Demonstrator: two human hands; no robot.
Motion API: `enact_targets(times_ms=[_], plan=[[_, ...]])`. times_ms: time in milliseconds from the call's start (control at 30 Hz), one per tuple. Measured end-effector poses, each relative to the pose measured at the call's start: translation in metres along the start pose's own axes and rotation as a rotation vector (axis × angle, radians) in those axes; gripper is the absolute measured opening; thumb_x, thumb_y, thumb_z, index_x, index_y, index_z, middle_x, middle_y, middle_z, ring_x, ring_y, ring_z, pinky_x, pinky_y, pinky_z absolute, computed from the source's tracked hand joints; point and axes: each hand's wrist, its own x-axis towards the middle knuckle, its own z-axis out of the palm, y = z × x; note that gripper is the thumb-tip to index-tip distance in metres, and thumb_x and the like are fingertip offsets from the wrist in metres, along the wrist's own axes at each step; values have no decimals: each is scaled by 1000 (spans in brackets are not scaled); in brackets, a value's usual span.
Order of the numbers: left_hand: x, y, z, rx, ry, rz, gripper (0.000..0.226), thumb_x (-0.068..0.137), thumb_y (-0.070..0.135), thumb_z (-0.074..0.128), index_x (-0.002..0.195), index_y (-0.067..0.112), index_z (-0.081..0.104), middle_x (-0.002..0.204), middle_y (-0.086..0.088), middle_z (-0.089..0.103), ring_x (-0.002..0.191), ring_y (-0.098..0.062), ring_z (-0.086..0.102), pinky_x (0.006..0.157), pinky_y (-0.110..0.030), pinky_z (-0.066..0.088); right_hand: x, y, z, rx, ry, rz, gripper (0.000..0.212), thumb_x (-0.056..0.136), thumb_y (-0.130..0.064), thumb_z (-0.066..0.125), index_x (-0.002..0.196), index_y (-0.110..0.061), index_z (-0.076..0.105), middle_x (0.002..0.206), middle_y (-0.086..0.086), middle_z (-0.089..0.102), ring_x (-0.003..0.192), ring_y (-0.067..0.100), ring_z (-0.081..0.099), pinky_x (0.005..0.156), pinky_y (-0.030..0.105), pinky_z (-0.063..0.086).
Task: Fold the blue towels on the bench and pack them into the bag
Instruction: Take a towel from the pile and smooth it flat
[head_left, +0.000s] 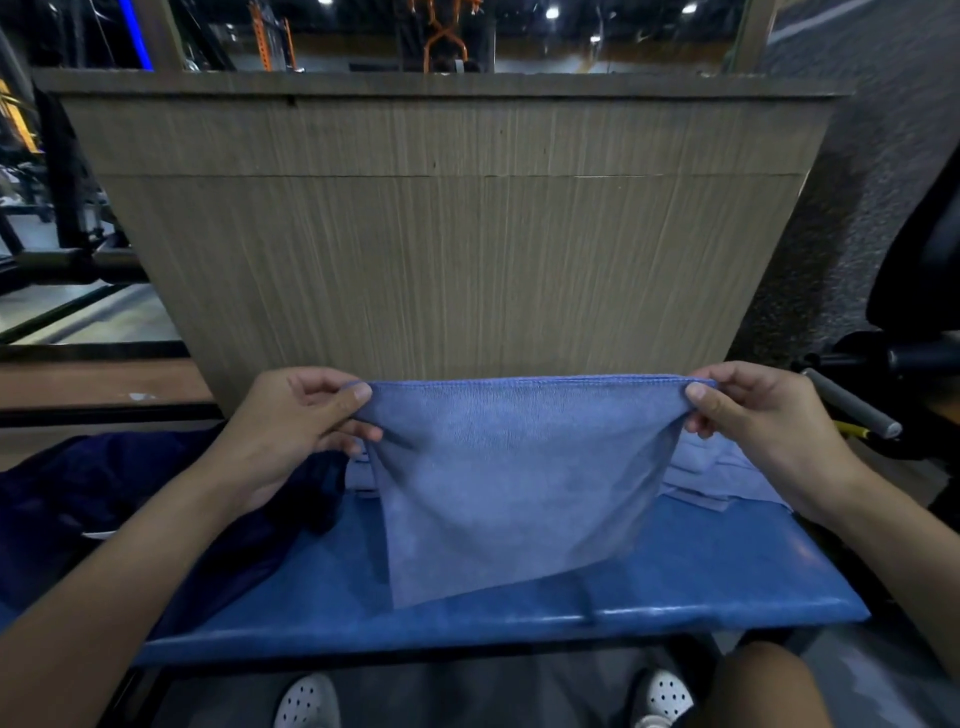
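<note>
The towel (509, 483) hangs stretched between both hands above the counter (701, 571). The left hand (296, 415) pinches its top left corner and the right hand (748, 410) pinches its top right corner, with the fingers (368, 433) curled tight on the hem and holding nothing else. The main risk is likely a crooked fold. The bottom edge hangs slanted, lower on the left than on the right, so laying it down as it is would probably leave the corners unmatched. A thin pinch like this could also slip and drop one corner, and the cloth would then bunch up. Whether the low corner touches the counter cannot be told; if it drags while being lowered, it may curl under. The other towels (722, 478) lie in a loose heap on the far right of the counter, just behind the held one. Setting this one down too far back could snag or rumple them. The bag (104, 493), dark blue and slumped, sits at the left end partly under the left forearm. Its opening is not visible, so it will probably need spreading before anything goes in. A wooden panel (452, 249) stands close behind the counter and limits reach forward. A grey handle (852, 402) pokes in at the right, near the right hand, and a wide swing could knock it. White shoes (306, 701) show below the front edge.
</note>
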Motion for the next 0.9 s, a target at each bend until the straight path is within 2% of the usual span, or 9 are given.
enact_targets(times_ms=[133,267,367,500,567,667,800,867,900], plan=[[2,-1,-1,35,29,13,14,85,13,68,90,0,68,68,-19,66,49,-21,65,35,-22,41,2,4,-1,-40,28,23,11,89,-11,63,80,-4,63,53,6,58,50,12,49,50,19,42],[2,-2,-4,44,-6,-5,39,63,36,80,83,3,73,68,-19,67,47,-20,64,33,-21,39,-1,6,-3,-61,19,48,16,93,-10,60,78,-4,62,52,7,53,49,14,43,47,18,37],[-1,0,-11,82,-119,-78,67,37,57,93,80,8,77,71,-18,70,52,-20,66,36,-21,42,-7,6,-7,-80,-60,103,17,93,-10,60,80,2,61,53,9,49,50,15,40,44,17,34],[-7,-2,-21,153,-270,-283,38,62,34,83,81,2,77,75,-21,67,53,-17,65,39,-20,45,-22,8,-15,-74,-212,245,21,86,-14,64,83,7,61,51,5,49,46,13,39,41,16,30],[-8,-7,-25,186,-306,-349,59,57,41,88,92,-4,74,80,-23,68,56,-17,66,41,-20,47,-27,10,-15,-85,-265,300,25,83,-19,65,84,6,62,50,4,51,44,11,41,41,17,30],[-10,-16,-25,182,-304,-400,97,27,53,97,99,-7,71,84,-20,71,61,-19,69,45,-21,51,-28,19,-10,-96,-276,353,24,87,-16,64,86,7,61,50,5,52,43,11,41,41,17,31],[-7,-26,-19,117,-232,-399,85,43,44,93,105,-6,66,83,-20,71,69,-24,73,52,-24,57,-22,31,2,-87,-210,356,15,90,-9,63,87,5,60,57,14,52,44,12,47,41,17,37],[-1,-29,-18,80,-179,-327,83,36,51,95,96,0,68,80,-20,71,76,-30,74,57,-26,58,-16,32,10,-43,-159,325,10,92,-4,60,86,4,59,59,16,58,44,12,56,43,17,45],[2,-29,-17,66,-150,-282,67,46,49,92,91,3,70,80,-19,71,82,-33,74,61,-27,59,-11,31,14,-22,-125,295,10,92,-3,59,85,3,59,61,14,61,47,12,60,48,18,50]])
